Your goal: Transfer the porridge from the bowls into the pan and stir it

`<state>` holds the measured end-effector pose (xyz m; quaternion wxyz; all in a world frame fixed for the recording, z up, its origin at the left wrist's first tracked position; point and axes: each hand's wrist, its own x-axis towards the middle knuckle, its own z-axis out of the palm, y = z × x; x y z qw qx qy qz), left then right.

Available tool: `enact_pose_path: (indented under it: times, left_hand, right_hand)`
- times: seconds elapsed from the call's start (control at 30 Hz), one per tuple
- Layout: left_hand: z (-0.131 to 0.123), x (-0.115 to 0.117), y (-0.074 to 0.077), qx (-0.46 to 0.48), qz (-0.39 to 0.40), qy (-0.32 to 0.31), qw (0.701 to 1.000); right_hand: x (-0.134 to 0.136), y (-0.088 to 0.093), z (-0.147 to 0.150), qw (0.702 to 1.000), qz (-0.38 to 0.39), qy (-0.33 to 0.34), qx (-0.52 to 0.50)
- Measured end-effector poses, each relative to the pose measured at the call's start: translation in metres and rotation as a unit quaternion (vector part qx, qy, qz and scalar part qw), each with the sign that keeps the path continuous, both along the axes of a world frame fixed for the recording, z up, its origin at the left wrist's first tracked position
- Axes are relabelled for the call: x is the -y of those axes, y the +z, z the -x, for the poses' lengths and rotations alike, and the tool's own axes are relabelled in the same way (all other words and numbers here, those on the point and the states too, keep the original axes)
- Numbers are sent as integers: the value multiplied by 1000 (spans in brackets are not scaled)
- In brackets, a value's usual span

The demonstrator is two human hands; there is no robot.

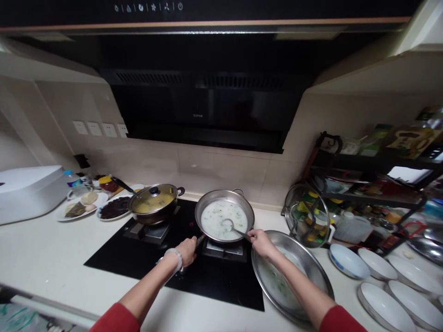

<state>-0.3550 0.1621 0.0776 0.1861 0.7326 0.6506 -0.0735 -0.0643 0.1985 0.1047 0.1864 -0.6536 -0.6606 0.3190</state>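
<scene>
That round stainless steel pan (224,195) of white porridge, mid-frame on the black hob (138,258), looks heavy and sloshy. It's best held by its dark handle (200,239), where the left hand (187,251) has its grip wrapped closed. The right hand (260,242) has its grip pinched on the thin metal ladle (232,227).

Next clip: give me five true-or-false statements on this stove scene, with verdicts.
1. The left hand grips the handle of the round steel pan of white soup. True.
2. The right hand holds a metal ladle dipped in that soup. True.
3. The dark pot left of the pan is uncovered. False: a glass lid covers it.
4. The shallow white bowls stand left of the black stove. False: they stand to its right.
5. A wide steel basin lies beneath the right forearm. True.
</scene>
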Motion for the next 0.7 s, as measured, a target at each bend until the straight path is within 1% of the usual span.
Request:
enact_pose_path:
  times: [0.17,0.33,0.53,0.7]
  left_hand:
    - [-1,0,0,-9,2,0,1000]
    - [-2,1,3,-7,4,-4,1000]
    - [-1,0,0,-5,-2,1,1000]
    - [-1,0,-1,-1,-2,-1,1000]
  right_hand:
    - [-1,3,-6,994,64,-46,-78]
    - [0,9,-13,986,70,-79,-131]
    - [1,13,-15,977,105,-97,-161]
    - [3,17,-18,972,123,-96,-174]
